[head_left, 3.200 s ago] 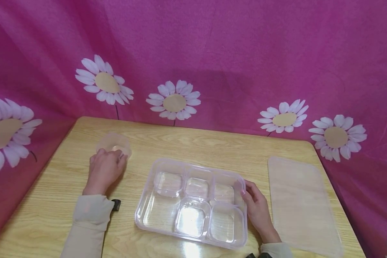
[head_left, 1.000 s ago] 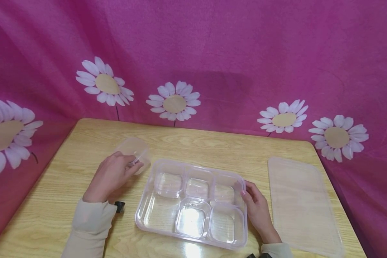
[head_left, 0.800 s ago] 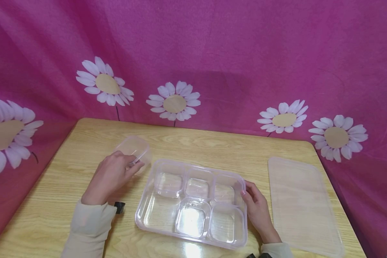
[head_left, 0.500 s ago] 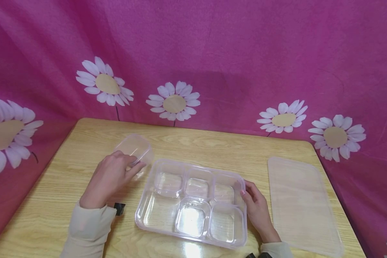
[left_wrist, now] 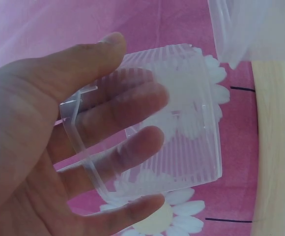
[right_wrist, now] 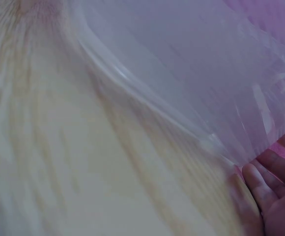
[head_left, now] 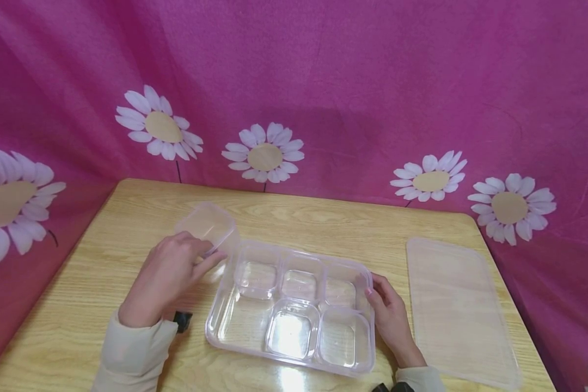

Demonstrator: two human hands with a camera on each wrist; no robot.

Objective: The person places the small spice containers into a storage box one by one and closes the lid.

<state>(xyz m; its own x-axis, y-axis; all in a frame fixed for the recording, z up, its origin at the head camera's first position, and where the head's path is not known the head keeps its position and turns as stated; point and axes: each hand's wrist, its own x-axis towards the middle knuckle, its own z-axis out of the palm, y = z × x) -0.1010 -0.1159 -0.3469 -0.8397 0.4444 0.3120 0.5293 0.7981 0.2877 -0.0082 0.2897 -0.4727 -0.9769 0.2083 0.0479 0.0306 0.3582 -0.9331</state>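
A large clear plastic lunch box [head_left: 255,351] lies on the table, with several small clear square containers inside; one small container [head_left: 289,335] sits in its front middle. My left hand [head_left: 169,272] grips another small clear container [head_left: 208,222] by its rim, just off the box's back left corner. That container is tilted, its bottom toward the back. In the left wrist view, the fingers show through the ribbed wall of the held container [left_wrist: 191,142], thumb on the outside. My right hand [head_left: 392,316] holds the lunch box's right side, thumb at the rim. In the right wrist view, fingers [right_wrist: 260,184] touch the box's corner.
A flat translucent lid [head_left: 458,310] lies on the right of the wooden table [head_left: 323,212]. A pink curtain [head_left: 343,81] printed with daisies hangs close behind the table and along both sides.
My left hand has lifted the small container from the back left of the table, moved it right toward the lunch box and tilted it. The right hand and lunch box stay almost still.
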